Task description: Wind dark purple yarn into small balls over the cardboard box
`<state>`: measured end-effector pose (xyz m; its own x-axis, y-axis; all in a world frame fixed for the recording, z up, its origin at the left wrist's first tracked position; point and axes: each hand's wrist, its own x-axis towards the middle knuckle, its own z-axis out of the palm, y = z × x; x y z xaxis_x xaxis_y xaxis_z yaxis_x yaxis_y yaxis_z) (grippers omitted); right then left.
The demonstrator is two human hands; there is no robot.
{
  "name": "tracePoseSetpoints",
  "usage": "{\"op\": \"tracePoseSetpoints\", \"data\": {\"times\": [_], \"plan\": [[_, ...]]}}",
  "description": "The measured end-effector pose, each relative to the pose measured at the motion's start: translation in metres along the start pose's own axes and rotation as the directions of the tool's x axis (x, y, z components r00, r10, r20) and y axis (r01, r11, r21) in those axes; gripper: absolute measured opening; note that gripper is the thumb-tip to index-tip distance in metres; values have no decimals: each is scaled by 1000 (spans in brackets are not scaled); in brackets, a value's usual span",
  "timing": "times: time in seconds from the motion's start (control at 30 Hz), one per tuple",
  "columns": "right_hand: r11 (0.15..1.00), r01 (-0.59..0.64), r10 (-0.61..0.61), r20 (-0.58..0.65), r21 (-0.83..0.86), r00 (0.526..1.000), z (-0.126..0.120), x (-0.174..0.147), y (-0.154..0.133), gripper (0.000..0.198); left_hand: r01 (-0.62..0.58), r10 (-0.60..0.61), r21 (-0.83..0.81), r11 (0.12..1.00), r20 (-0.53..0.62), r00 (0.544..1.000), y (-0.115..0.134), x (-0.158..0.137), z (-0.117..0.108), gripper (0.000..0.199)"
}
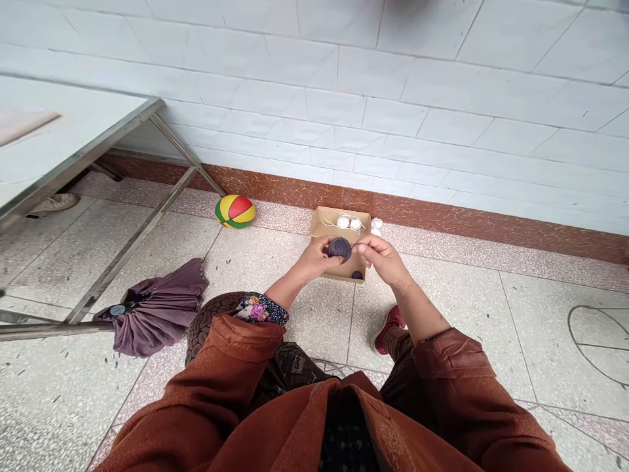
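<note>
My left hand (318,257) is wrapped around a dark grey-purple ball of yarn (339,249), with thumb and fingers on either side of it. Just to the right, my right hand (381,257) pinches the loose strand of the same yarn between thumb and fingertip. Both hands hover over a shallow cardboard box (339,271) on the floor. Inside the box, white yarn balls (343,221) lie at the far end with loose strands, and a smaller dark yarn ball (357,275) sits at the near end.
More white balls (376,224) lie outside the box by the wall. A coloured ball (235,212) rests left of the box. Further left are a metal-framed table (137,239) and a folded purple cloth item (162,305). A wire ring (602,344) is on the right.
</note>
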<state>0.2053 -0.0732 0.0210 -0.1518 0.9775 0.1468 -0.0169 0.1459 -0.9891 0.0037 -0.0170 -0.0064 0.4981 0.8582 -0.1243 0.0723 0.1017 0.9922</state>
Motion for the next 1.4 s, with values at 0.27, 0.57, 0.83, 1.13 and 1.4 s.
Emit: {"op": "tracePoseSetpoints", "data": {"times": [0.27,0.57,0.83,1.13,1.4], "plan": [[975,-137,85,-276,-177,957,-8,14,22,42,-49,90,-133,990,319,943,4,-12,8,92],[802,-126,96,-82,-584,992,14,8,44,17,-92,75,-349,933,-64,995,4,-1,-2,56],[942,72,44,333,-329,942,23,-5,12,35,-96,67,-104,990,-255,965,-3,9,-7,58],[997,-78,72,-180,-27,981,-13,5,5,48,-84,67,59,995,250,966,-1,-4,7,62],[938,-204,124,-279,-280,952,-7,13,33,47,69,42,-312,947,334,942,9,-15,7,72]]}}
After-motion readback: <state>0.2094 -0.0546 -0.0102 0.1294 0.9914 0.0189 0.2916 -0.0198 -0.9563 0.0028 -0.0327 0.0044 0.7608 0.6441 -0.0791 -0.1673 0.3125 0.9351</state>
